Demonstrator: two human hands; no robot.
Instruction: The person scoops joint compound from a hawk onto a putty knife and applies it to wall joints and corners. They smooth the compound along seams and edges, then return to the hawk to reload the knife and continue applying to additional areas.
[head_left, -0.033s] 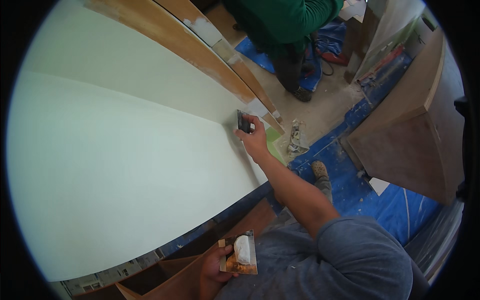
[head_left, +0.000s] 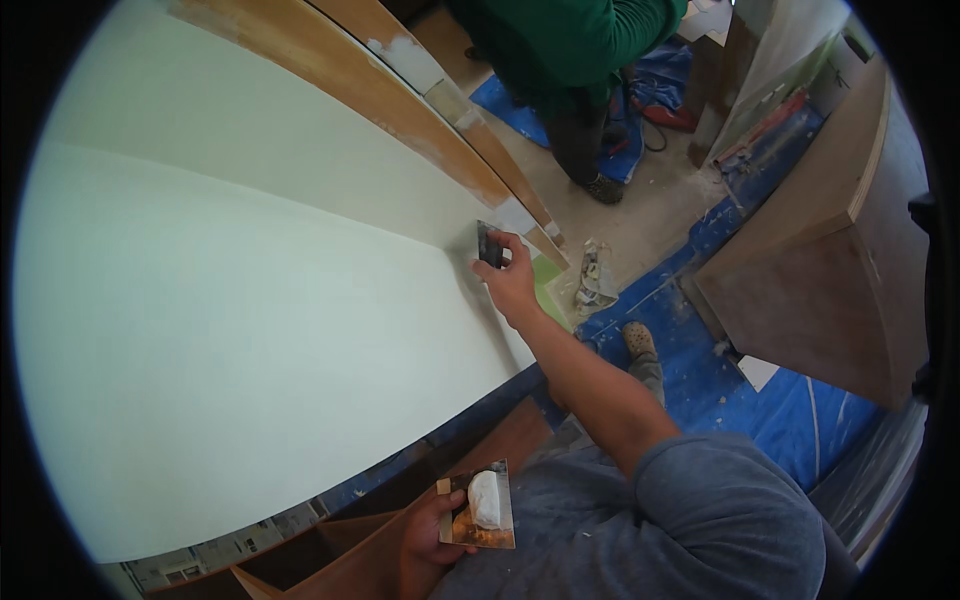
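My right hand reaches far across a broad white panel, its fingers closed around a small dark putty knife. The blade is at the panel's far right end, by the corner where an upright white side meets it; whether it touches the surface I cannot tell. Low in the view, close to my body, my left hand grips a small flat square plate with the thumb on top. A lump of white putty lies on that plate.
Patched wooden boards edge the upright side. Beyond them a person in a green top bends over. Blue sheeting covers floor at right, beneath a wooden cabinet. A crumpled bag lies near my shoe.
The putty knife has shifted very slightly to the right and turned a little in my right hand. My left hand and its plate stay in place.
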